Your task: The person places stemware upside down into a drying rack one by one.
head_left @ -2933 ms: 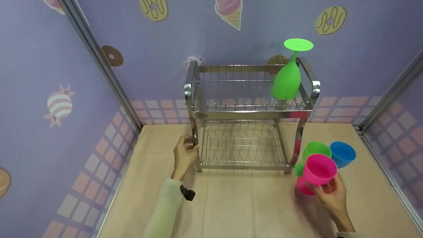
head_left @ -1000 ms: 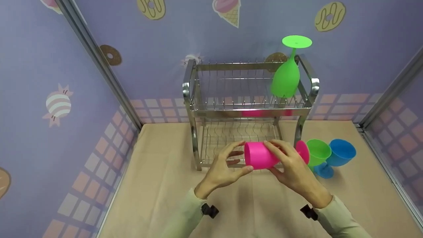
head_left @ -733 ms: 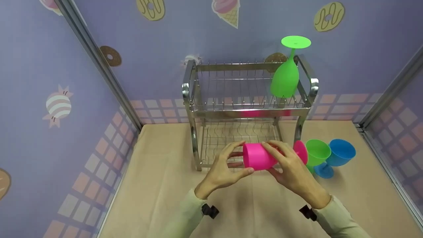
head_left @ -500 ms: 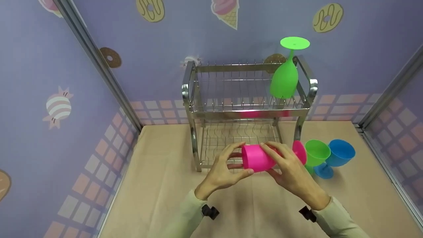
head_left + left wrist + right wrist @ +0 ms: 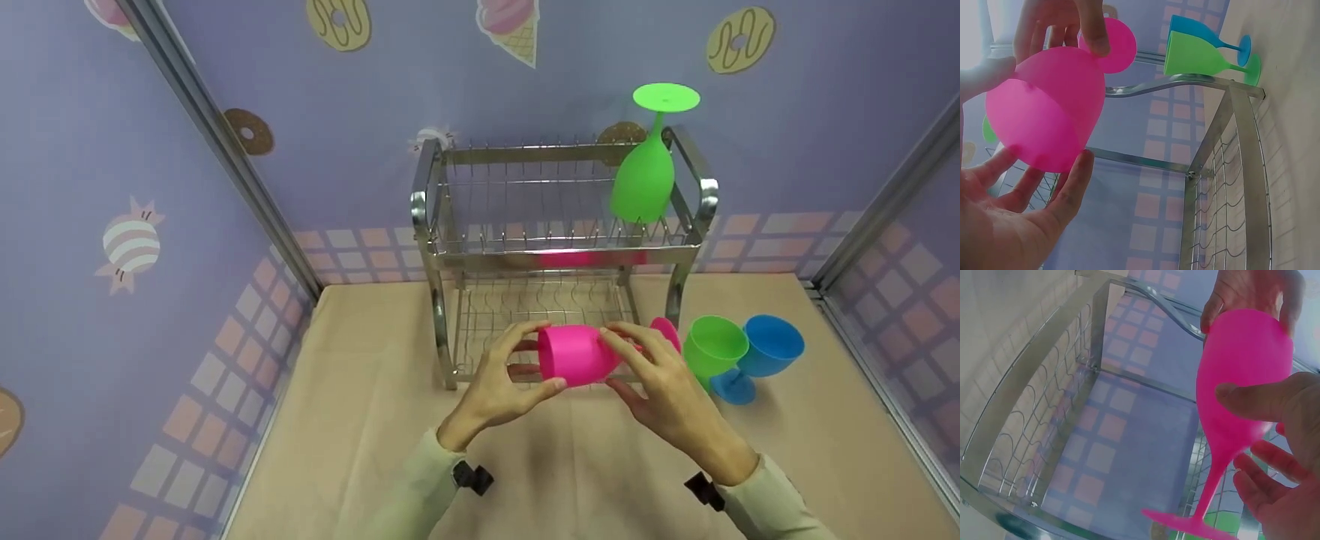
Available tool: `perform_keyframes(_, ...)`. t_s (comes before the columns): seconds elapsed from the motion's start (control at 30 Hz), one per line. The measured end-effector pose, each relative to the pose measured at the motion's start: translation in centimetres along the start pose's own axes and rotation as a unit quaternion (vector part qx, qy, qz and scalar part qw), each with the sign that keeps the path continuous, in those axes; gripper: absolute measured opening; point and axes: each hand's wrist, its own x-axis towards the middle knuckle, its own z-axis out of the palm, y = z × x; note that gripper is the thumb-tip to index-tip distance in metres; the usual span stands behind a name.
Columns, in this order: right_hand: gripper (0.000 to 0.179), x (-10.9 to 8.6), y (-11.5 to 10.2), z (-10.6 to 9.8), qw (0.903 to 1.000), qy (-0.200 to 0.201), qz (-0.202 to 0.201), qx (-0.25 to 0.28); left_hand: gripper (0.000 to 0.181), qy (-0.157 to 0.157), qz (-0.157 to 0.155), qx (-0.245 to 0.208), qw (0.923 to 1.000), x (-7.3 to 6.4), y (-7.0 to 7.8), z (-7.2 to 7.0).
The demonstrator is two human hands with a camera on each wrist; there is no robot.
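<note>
In front of the rack, a bright pink plastic goblet (image 5: 577,356) lies sideways in the air between both hands, mouth to the left and foot to the right. My left hand (image 5: 491,382) holds the rim end, thumb on the near side and fingers on the far side. At the bowl's lower end is my right hand (image 5: 667,390), its thumb (image 5: 1258,398) against the bowl and forefinger over it. The lower fingers of that hand spread loosely beside the stem (image 5: 1213,484). A green goblet (image 5: 645,180) stands upside down on the rack's upper tier, at the right.
The two-tier steel dish rack (image 5: 566,259) has wire slots on both levels. Right of it, another green goblet (image 5: 716,345) and a blue goblet (image 5: 772,345) stand upright, close together on the beige tabletop (image 5: 375,420). Purple patterned walls (image 5: 375,150) enclose the space.
The pink goblet went from upright at the right to sideways before the rack. My left hand left the rack's leg and took the rim end. Lately the goblet shifted slightly left.
</note>
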Motion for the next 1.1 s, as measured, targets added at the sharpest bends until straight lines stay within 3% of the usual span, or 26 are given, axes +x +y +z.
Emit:
perform_keyframes(0.13,0.087,-0.9,0.0,-0.1,0.9993,0.033,-0.017,0.010,0.076,0.013,-0.008,-0.009,0.9998,-0.2,-0.2,-0.3)
perform_keyframes(0.3,0.070,-2.1,0.2,0.8,0.9920,0.090,-0.028,0.084,0.077,0.023,-0.017,-0.027,0.9992,-0.3,-0.2,-0.6)
perform_keyframes(0.43,0.067,-2.8,0.2,2.3,0.9815,0.122,0.024,0.145,0.074,0.029,-0.015,-0.039,0.9987,-0.3,-0.2,-0.6)
perform_keyframes(0.57,0.069,-2.7,-0.4,3.6,0.9584,0.151,0.092,0.224,0.073,0.032,-0.015,-0.040,0.9986,-0.3,-0.1,-0.4)
perform_keyframes(0.63,0.072,-2.5,-0.8,4.0,0.9417,0.154,0.122,0.273,0.073,0.032,-0.015,-0.041,0.9986,-0.2,-0.2,-0.3)
perform_keyframes(0.73,0.079,-2.0,-1.5,4.3,0.9055,0.139,0.175,0.361,0.073,0.029,-0.010,-0.054,0.9981,-0.2,-0.2,-0.1)
perform_keyframes(0.87,0.078,-1.2,-2.2,4.4,0.8328,0.115,0.249,0.481,0.074,0.023,-0.008,-0.069,0.9973,-0.3,0.0,0.3)
perform_keyframes(0.93,0.074,-0.8,-2.4,4.3,0.8022,0.109,0.275,0.518,0.074,0.021,-0.009,-0.070,0.9973,-0.2,0.1,0.5)
perform_keyframes(1.1,0.069,0.1,-2.8,4.3,0.7524,0.113,0.307,0.572,0.074,0.021,-0.007,-0.069,0.9974,-0.1,0.2,0.9)
